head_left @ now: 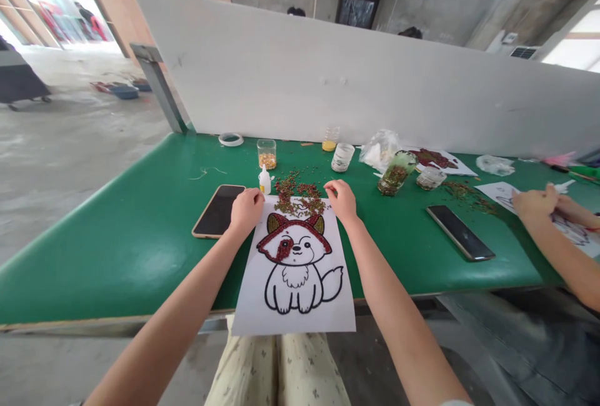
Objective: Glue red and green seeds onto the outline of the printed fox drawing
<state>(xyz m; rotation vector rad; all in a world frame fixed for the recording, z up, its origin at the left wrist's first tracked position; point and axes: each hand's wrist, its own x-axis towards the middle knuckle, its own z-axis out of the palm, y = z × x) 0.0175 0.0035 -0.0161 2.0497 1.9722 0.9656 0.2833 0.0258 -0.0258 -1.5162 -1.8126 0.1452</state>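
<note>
A white sheet of paper (253,306) with a cartoon fox drawing lies before me, its lower end hanging past the table edge. Red seeds fill the fox's head outline and one eye patch; green ones fill the ears. At the sheet's upper left corner, my left hand (248,209) is closed on the paper. My right hand (341,201) has its fingers curled at the upper right corner, partly hiding the contact there. Between the hands, loose red and green seeds (287,190) spread over the sheet's top and the table. A white glue bottle (265,181) stands behind my left hand.
A phone (218,211) lies left of the sheet, another phone (459,232) to the right. Behind stand a cup of kernels (267,155), a tipped green jar (397,173) and a plastic bag (380,148). A co-worker's hands (537,201) are at far right. A white partition (328,81) rises behind.
</note>
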